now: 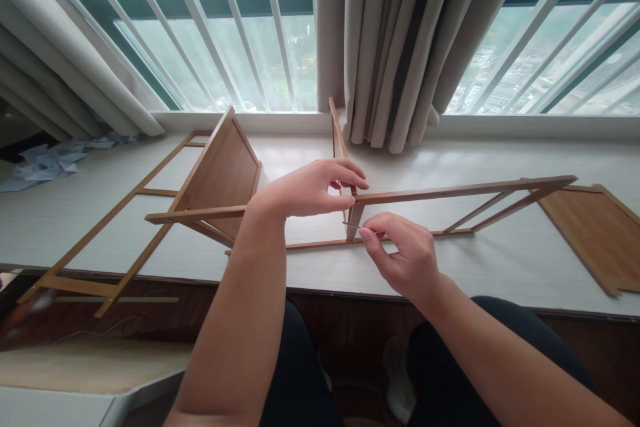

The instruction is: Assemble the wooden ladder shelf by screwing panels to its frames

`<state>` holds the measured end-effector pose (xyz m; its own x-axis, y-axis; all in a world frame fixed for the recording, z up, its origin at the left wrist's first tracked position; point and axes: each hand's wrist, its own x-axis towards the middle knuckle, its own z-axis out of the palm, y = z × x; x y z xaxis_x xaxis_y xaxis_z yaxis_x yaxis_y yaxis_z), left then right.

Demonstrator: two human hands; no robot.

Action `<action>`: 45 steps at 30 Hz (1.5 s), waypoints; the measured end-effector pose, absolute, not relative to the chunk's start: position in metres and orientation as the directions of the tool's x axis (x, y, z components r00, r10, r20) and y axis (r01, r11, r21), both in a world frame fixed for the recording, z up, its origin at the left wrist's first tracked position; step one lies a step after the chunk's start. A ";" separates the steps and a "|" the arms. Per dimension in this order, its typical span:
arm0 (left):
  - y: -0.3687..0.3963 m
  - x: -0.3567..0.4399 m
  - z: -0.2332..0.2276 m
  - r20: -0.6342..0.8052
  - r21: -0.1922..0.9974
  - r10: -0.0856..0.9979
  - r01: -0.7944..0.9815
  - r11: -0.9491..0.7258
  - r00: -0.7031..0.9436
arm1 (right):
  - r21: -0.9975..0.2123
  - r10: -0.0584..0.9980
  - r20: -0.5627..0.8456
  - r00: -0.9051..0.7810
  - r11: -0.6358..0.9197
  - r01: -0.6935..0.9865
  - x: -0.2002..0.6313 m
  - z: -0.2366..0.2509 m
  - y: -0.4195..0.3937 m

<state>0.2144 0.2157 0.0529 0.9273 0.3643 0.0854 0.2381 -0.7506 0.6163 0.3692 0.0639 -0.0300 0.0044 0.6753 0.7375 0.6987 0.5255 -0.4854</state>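
A wooden shelf frame (465, 190) of thin brown bars lies across the pale window ledge (500, 260). My left hand (313, 188) pinches the frame where a long rail meets an upright slat. My right hand (403, 257) is just below, its fingertips closed on a small metal screw (351, 224) held against that slat. A hinged wooden panel (223, 173) stands tilted at the frame's left end.
A second ladder-like wooden frame (120, 213) lies flat on the ledge at left. A loose wooden board (595, 233) rests at the right. Grey curtains (395, 40) hang behind, with barred windows. Crumpled paper (45, 163) sits at far left. My knees are below the ledge.
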 end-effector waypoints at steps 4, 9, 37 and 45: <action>0.216 0.214 0.052 0.094 0.621 0.365 0.232 -0.749 0.926 | -0.487 0.679 0.734 0.010 0.516 0.704 0.370 -0.031 0.064; 0.216 0.214 0.052 0.095 0.622 0.364 0.230 -0.748 0.926 | -0.481 0.675 0.737 0.022 0.501 0.719 0.372 -0.029 0.063; 0.214 0.213 0.051 0.154 0.631 0.381 0.206 -0.748 0.912 | -0.489 0.661 0.749 0.045 0.505 0.711 0.376 -0.030 0.064; 0.212 0.214 0.054 0.159 0.610 0.421 0.246 -0.753 0.893 | -0.474 0.647 0.762 0.042 0.511 0.717 0.378 -0.030 0.063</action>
<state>0.2141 0.2123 0.0539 0.8933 0.4205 0.1588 0.2462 -0.7532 0.6100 0.3779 0.0635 -0.0300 0.0424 0.6467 0.7616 0.7170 0.5112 -0.4740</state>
